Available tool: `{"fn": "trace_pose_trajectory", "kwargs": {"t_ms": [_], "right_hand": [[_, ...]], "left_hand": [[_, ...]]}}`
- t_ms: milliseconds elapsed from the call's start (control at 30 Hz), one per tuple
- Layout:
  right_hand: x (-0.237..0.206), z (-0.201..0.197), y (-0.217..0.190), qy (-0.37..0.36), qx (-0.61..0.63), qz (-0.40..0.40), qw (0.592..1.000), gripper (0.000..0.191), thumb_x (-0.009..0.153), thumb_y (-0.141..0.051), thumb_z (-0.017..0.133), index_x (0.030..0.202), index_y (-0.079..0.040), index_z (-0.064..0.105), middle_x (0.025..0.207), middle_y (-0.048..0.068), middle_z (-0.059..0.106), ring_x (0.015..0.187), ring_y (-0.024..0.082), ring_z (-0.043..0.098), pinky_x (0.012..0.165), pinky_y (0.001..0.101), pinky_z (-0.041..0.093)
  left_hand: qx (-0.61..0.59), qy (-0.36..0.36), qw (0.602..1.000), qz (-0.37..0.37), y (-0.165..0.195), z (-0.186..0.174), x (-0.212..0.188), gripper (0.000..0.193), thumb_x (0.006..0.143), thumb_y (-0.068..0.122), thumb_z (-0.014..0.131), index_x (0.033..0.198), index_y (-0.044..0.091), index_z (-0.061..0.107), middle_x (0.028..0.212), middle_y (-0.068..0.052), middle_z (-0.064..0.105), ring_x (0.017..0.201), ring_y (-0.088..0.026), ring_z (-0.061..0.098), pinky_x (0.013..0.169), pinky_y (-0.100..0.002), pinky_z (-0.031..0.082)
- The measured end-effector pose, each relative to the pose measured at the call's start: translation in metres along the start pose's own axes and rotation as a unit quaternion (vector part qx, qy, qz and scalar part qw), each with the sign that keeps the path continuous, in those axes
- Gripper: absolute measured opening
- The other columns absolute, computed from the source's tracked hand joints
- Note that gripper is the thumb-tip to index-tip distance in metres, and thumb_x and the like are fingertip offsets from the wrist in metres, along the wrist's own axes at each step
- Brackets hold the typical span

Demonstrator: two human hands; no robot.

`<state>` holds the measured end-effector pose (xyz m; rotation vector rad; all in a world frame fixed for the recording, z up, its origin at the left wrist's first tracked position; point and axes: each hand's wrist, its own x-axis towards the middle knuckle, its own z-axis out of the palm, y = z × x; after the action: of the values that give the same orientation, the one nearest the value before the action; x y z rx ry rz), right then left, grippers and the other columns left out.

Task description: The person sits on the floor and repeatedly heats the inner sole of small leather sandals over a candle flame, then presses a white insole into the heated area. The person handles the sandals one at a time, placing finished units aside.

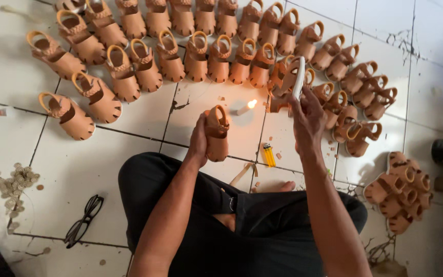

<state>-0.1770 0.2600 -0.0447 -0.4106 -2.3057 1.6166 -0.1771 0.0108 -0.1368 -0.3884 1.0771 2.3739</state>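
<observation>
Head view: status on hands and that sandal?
Left hand grips tan sandal upright. Right hand holds white tool. Lit candle just beyond; yellow lighter on floor.

Your one view comes from the camera on your head, looking steeply down past your crossed legs at the tiled floor (78, 169). It sits close: your forearms run up from 6 o'clock to mid-frame. The rows of tan sandals (180, 46) arc across 10 to 2 o'clock, farthest away. No second view overlaps it.
</observation>
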Motion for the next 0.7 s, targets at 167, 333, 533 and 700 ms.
{"fn": "trace_pose_trajectory", "kwargs": {"t_ms": [167, 333, 533, 700], "right_hand": [[0.02, 0.022, -0.013, -0.047, -0.033, -0.01, 0.998, 0.051, 0.102, -0.026, 0.075, 0.146, -0.003, 0.066, 0.085, -0.003, 0.056, 0.072, 0.006, 0.043, 0.06, 0.0227, 0.034], [0.024, 0.037, -0.016, -0.038, -0.126, -0.063, 0.989, 0.053, 0.098, -0.027, 0.077, 0.141, -0.001, 0.062, 0.097, -0.004, 0.069, 0.079, 0.003, 0.056, 0.068, 0.0198, 0.048], [0.005, 0.035, -0.012, -0.032, -0.175, -0.021, 0.984, 0.056, 0.094, -0.028, 0.079, 0.142, -0.003, 0.063, 0.087, 0.0, 0.063, 0.072, 0.006, 0.05, 0.061, 0.0229, 0.043], [0.01, 0.043, -0.009, -0.02, -0.156, -0.048, 0.986, 0.057, 0.096, -0.029, 0.08, 0.143, -0.002, 0.064, 0.091, 0.0, 0.065, 0.075, 0.005, 0.052, 0.063, 0.0225, 0.043]], "left_hand": [[-0.004, 0.01, 1.0, -0.004, 0.004, -0.004, 0.003, 0.059, 0.104, 0.057, 0.034, 0.123, 0.009, 0.064, 0.103, -0.007, 0.075, 0.088, -0.017, 0.072, 0.078, -0.035, 0.059], [-0.004, 0.031, 0.999, -0.02, 0.006, -0.007, 0.005, 0.059, 0.103, 0.057, 0.033, 0.121, 0.01, 0.064, 0.102, -0.006, 0.074, 0.087, -0.017, 0.071, 0.078, -0.035, 0.058], [0.007, -0.006, 1.0, -0.013, 0.005, -0.011, 0.005, 0.062, 0.104, 0.056, 0.029, 0.117, 0.01, 0.067, 0.1, -0.005, 0.075, 0.086, -0.014, 0.071, 0.077, -0.033, 0.057], [0.018, -0.015, 1.0, -0.007, 0.003, -0.013, 0.004, 0.061, 0.105, 0.055, 0.03, 0.113, 0.009, 0.069, 0.098, -0.005, 0.074, 0.083, -0.015, 0.069, 0.076, -0.033, 0.056]]}}
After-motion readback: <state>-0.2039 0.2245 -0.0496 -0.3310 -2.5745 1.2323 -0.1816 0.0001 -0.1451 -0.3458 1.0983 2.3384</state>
